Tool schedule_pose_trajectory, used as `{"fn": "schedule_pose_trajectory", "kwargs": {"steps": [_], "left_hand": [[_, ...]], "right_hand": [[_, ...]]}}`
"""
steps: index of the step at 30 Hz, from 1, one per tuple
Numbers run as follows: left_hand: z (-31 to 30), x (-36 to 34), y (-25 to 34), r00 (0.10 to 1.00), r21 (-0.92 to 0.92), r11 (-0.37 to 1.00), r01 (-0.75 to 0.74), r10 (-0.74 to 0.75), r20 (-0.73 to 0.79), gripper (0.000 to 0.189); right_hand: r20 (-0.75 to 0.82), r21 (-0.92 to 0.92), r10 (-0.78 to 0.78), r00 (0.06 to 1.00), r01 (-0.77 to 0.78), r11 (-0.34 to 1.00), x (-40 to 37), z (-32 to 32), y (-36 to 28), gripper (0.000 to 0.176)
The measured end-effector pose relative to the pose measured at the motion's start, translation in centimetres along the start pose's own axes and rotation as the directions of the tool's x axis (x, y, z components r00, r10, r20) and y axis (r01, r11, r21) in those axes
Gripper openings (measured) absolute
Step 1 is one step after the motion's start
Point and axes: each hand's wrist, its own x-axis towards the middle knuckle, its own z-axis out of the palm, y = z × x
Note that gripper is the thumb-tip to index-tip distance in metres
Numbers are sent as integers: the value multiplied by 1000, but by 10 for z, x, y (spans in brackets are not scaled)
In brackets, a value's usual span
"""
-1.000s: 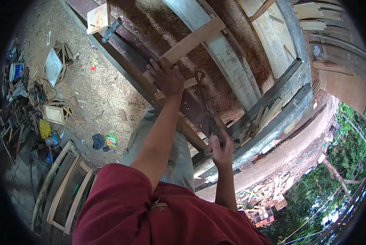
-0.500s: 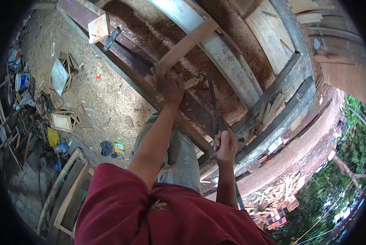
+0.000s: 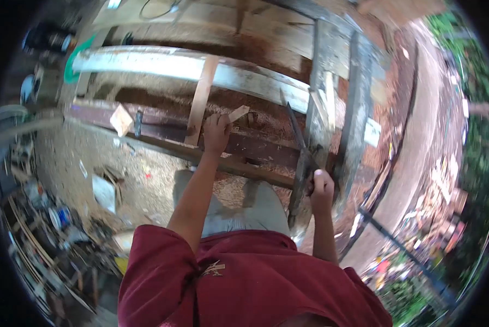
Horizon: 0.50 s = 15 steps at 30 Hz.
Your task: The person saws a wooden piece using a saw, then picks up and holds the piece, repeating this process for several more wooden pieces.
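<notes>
My left hand (image 3: 217, 132) is closed on a small wooden piece (image 3: 239, 113) over the dark red-brown beam (image 3: 263, 148). Just left of that hand a flat wooden board (image 3: 203, 98) lies across the beam and the long pale beam. My right hand (image 3: 322, 184) is wrapped round the handle end of a handsaw (image 3: 296, 128), whose narrow dark blade points up and to the left, apart from the small piece. A hammer (image 3: 138, 124) and a light square wood block (image 3: 121, 120) rest on the beam's left part.
The long pale beam (image 3: 162, 62) runs across behind the hands. Thick grey timbers (image 3: 353, 103) stand at the right, with loose wood strips (image 3: 329, 101) on them. Sawdust and scraps cover the ground (image 3: 141, 180), and a paint bucket (image 3: 60, 218) is at the left.
The view has turned, so the beams now run more level. My left hand now holds the small piece at its end, apart from the flat board. My right hand still holds the saw.
</notes>
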Motion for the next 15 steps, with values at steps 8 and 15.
{"fn": "schedule_pose_trajectory", "kwargs": {"steps": [8, 15], "left_hand": [[-62, -4, 82, 820, -398, 830, -391, 510, 260, 32], [-78, -77, 88, 466, -653, 558, -513, 819, 334, 36]], "right_hand": [[-555, 414, 118, 824, 150, 898, -147, 24, 0, 43], [-796, 569, 418, 438, 305, 763, -335, 109, 18, 41]]}}
